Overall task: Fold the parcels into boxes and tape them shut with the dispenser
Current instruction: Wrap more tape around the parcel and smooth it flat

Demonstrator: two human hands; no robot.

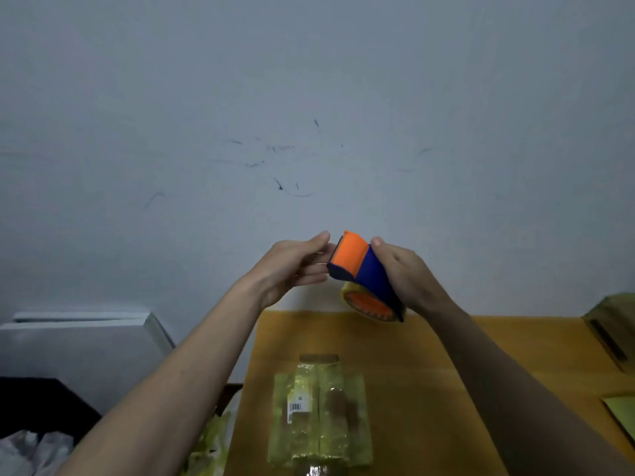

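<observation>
My right hand grips a blue and orange tape dispenser, raised above the far edge of the table, with its roll of clear tape hanging underneath. My left hand is at the dispenser's orange front end, fingers extended and touching it; whether they pinch a tape end cannot be made out. Below, a flat parcel wrapped in shiny clear tape, with a barcode label, lies on the yellow-brown cardboard surface.
A grey wall with dark scuff marks fills the background. A grey flat panel leans at the left. Crumpled plastic bags lie at the lower left. Another cardboard piece stands at the right edge, and a yellowish sheet below it.
</observation>
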